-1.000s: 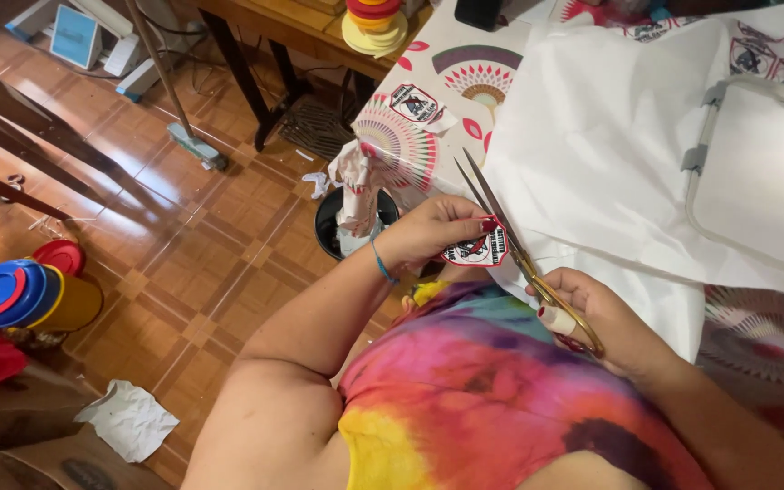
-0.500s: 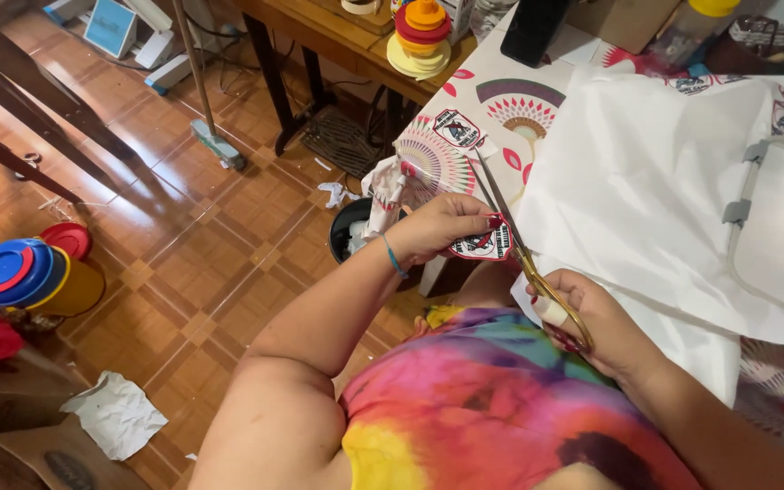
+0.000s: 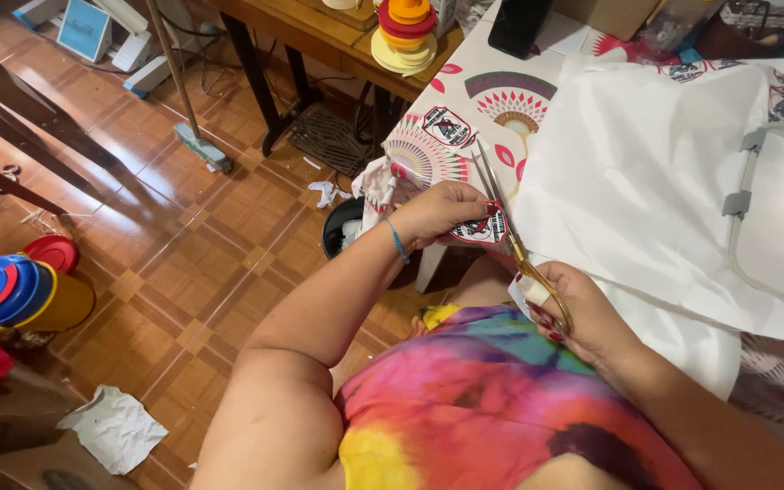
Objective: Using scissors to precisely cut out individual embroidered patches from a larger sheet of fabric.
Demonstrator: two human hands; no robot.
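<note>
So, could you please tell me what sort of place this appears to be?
Probably a home sewing or craft room: scissors trimming an embroidered patch, white fabric on the table, thread cones on a treadle table.

Glossy wooden parquet floor [image 3: 165, 263] (sunlit), dark wooden table [image 3: 319, 36]

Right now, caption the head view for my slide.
Left hand holds a patch while right hand cuts with scissors.
</note>
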